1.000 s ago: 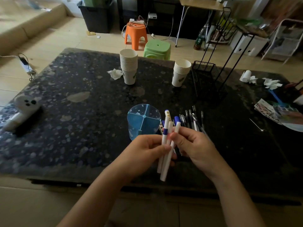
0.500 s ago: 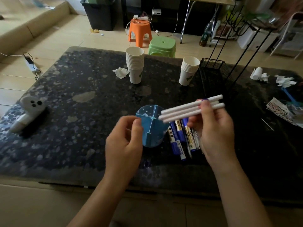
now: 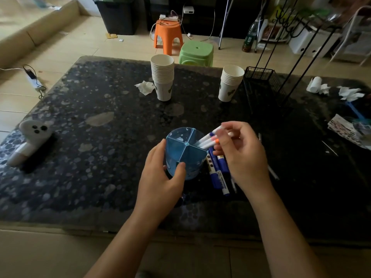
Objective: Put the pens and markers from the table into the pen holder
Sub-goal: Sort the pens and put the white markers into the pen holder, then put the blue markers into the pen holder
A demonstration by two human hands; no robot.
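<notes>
Your right hand [image 3: 239, 151] pinches three white pens [image 3: 206, 141] slanting into the pen holder [image 3: 181, 155] your left hand [image 3: 160, 177] wraps around — release unevenly and one may catch the divider, spilling out.

A lived-in home room; plastic stools [image 3: 168, 35] on wood flooring, a power strip [image 3: 33, 79], shelving clutter behind.

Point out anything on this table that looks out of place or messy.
Crumpled tissues litter the dark table: one left of the taller paper cup stack, more near the right edge. Pale blotches look like stains or worn spots. The pen holder stands upright.
</notes>
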